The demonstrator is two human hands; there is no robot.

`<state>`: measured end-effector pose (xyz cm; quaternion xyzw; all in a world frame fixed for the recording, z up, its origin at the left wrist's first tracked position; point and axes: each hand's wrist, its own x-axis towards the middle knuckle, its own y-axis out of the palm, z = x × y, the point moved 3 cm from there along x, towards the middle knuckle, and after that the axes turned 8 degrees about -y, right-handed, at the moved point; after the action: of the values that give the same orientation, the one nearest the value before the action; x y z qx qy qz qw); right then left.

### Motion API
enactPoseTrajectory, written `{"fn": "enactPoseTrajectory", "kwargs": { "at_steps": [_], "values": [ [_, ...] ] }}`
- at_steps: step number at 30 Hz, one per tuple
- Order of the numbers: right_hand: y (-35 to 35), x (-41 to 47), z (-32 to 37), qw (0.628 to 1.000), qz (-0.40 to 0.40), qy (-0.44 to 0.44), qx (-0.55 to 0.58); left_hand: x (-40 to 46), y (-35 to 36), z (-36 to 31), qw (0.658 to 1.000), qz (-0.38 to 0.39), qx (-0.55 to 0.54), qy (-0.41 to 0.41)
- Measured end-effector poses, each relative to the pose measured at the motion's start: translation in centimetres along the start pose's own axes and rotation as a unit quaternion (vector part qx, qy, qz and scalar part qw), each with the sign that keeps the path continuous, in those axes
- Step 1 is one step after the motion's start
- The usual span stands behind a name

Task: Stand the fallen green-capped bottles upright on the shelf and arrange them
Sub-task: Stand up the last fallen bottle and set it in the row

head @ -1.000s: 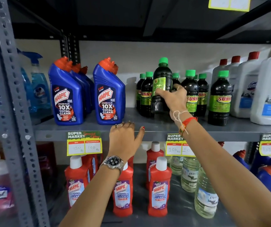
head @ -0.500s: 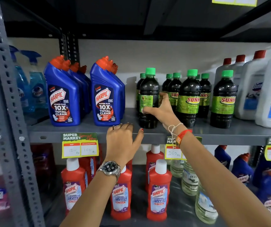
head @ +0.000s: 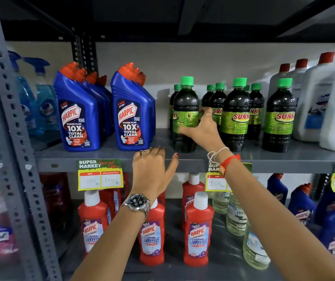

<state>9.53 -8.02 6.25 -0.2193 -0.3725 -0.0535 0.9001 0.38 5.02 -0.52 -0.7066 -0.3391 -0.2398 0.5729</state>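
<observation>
Several dark bottles with green caps and green Sunny labels stand upright on the grey shelf (head: 105,157). The front-left green-capped bottle (head: 185,110) stands at the shelf's front, and my right hand (head: 202,128) wraps its lower right side, thumb across the label. To the right stand two more front bottles, a middle bottle (head: 236,114) and a right bottle (head: 279,116), with others behind them. My left hand (head: 152,171), with a ring and a wristwatch, rests with its fingers curled over the shelf's front edge, holding no bottle.
Blue Harpic bottles (head: 77,116) stand left of the green-capped group, white red-capped jugs (head: 314,106) to the right. Blue spray bottles (head: 41,98) sit beyond the grey upright post (head: 10,118). Red Harpic bottles (head: 198,230) and clear bottles (head: 235,216) fill the lower shelf. Price tags (head: 99,175) hang on the edge.
My right hand carried the green-capped bottle from a raised position down and left, setting it upright at the front left of the group. My left hand stayed on the shelf edge.
</observation>
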Motion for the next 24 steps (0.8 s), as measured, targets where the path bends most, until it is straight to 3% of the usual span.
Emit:
{"fn": "enactPoseTrajectory", "kwargs": {
  "at_steps": [4, 6, 10, 14, 18, 22, 24],
  "values": [
    [-1.0, 0.5, -1.1, 0.986, 0.053, 0.043, 0.151, 0.0, 0.1, 0.0, 1.000, 0.002, -0.006, 0.003],
    [-1.1, 0.4, -1.0, 0.991, 0.057, 0.025, 0.120, 0.0, 0.2, 0.0, 1.000, 0.000, -0.006, 0.002],
    [-0.3, -0.2, 0.2, 0.996, 0.011, -0.046, -0.072, 0.0, 0.1, -0.1, 1.000, 0.004, -0.002, 0.000],
    [-0.1, -0.2, 0.3, 0.991, -0.044, -0.055, -0.116, 0.0, 0.1, -0.1, 1.000, 0.004, -0.003, -0.001],
    [-0.5, 0.6, -1.1, 0.997, -0.005, -0.020, -0.070, 0.0, 0.3, -0.1, 1.000, 0.005, -0.004, -0.004],
    [-0.2, 0.8, -1.9, 0.993, 0.063, 0.040, 0.094, 0.1, 0.5, 0.0, 1.000, 0.007, 0.001, -0.005],
    [0.0, 0.2, -1.6, 0.997, 0.055, 0.033, 0.036, 0.1, 0.5, 0.0, 1.000, 0.007, 0.000, -0.004]
  ]
}}
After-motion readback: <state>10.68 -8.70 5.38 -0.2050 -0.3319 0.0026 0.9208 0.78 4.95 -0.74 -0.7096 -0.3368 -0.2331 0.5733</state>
